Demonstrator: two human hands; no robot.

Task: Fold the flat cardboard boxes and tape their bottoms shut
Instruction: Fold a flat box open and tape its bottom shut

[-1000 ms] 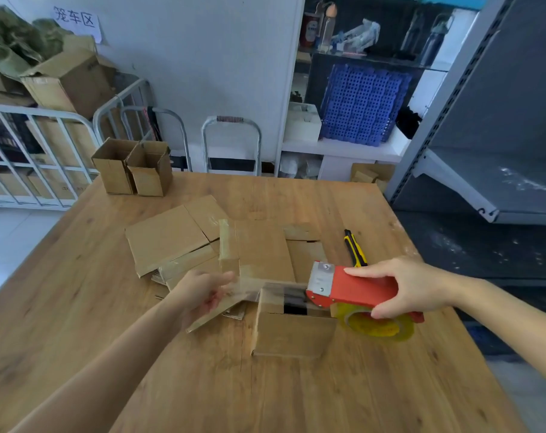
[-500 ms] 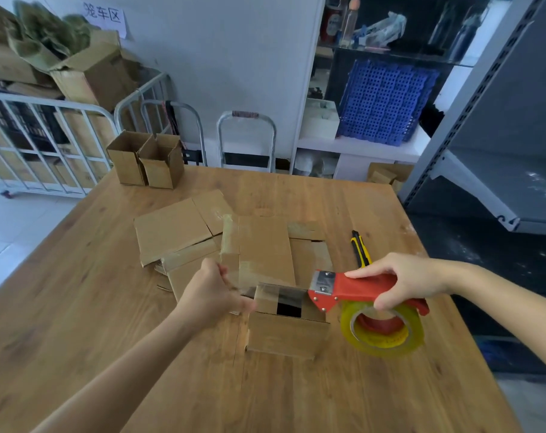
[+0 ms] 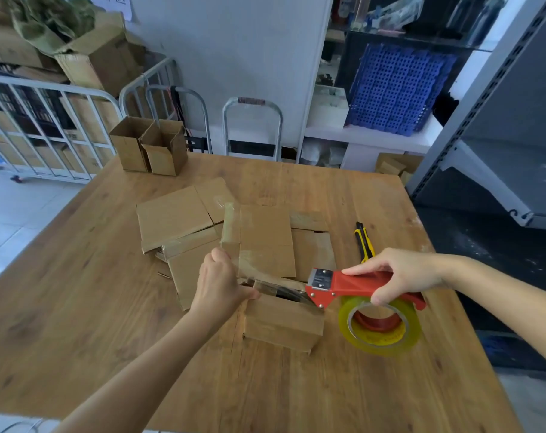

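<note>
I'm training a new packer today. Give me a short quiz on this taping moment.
1. True or false: the right hand holds the red tape dispenser.
2. The left hand is: A) in the air, B) gripping the small box's left end, C) out of view.
3. How many open boxes stand at the table's far left corner?
Key: 1 true; 2 B; 3 two.

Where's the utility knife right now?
Head view: the yellow-and-black utility knife lies on the wooden table, right of the flat cardboard pile and just beyond the right hand gripping the red tape dispenser.
</note>
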